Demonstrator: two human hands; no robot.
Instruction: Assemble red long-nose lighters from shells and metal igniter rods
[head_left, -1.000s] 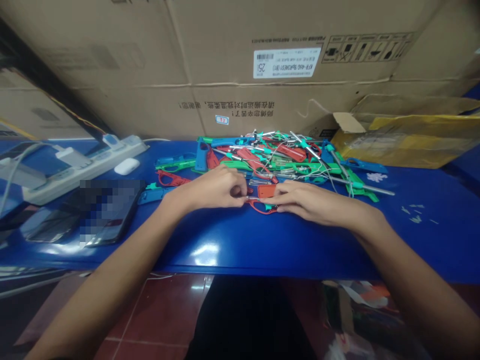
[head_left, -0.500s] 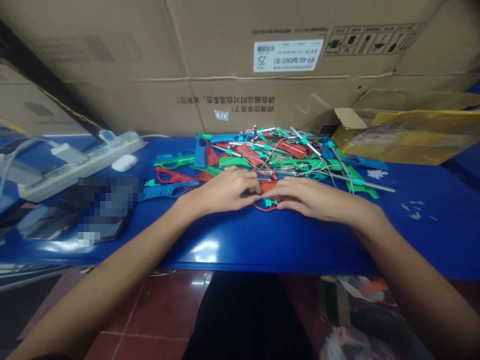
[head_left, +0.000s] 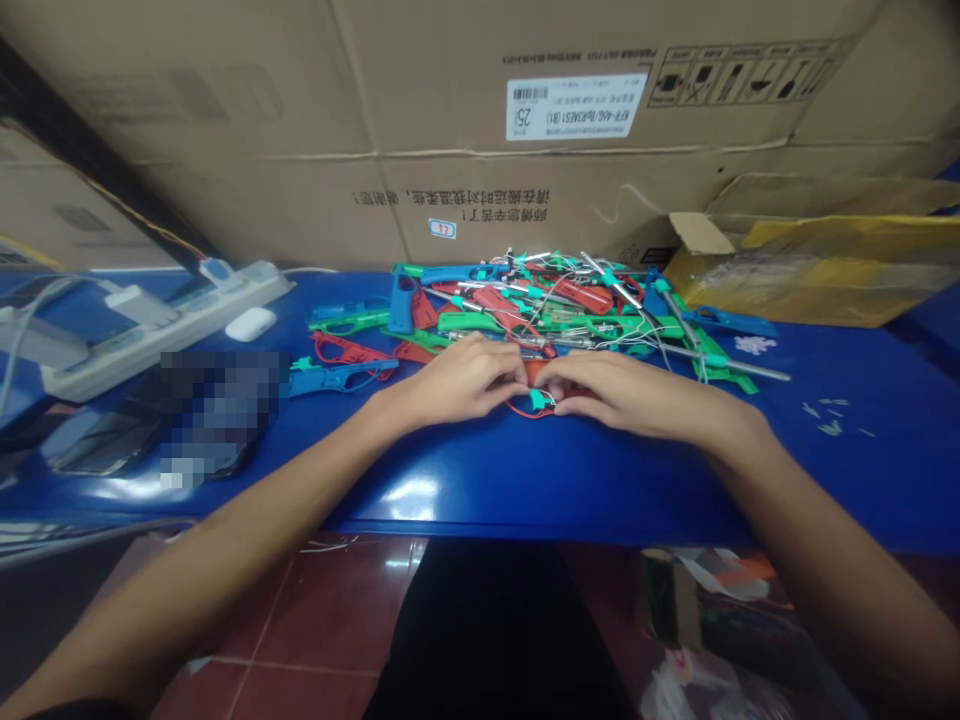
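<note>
At the near edge of the pile, a red long-nosed lighter casing [head_left: 537, 372] lies under my fingers, mostly covered by them. Between my hands shows its teal trigger piece [head_left: 538, 400], with thin white wire beside it. My left hand [head_left: 469, 380] grips the casing's left side, thumb and fingertips pinched together. From the right, my right hand [head_left: 622, 392] closes its fingers on the casing close to the wire. Just behind lie heaped lighter parts, among them a green casing [head_left: 472, 322], a red casing [head_left: 506, 308] and a metal tube [head_left: 757, 372].
A blue casing [head_left: 341, 378] lies left of my left hand. Farther left are phones [head_left: 112, 440], a white earbud case [head_left: 250, 324] and a power strip [head_left: 165, 335]. Cardboard [head_left: 450, 120] rises behind; a taped box [head_left: 832, 280] stands back right, with small scraps [head_left: 832, 415] nearer.
My fingertips have shifted slightly on the red casing. The right fingers have lifted a little, so more of the teal trigger and white wire shows.
</note>
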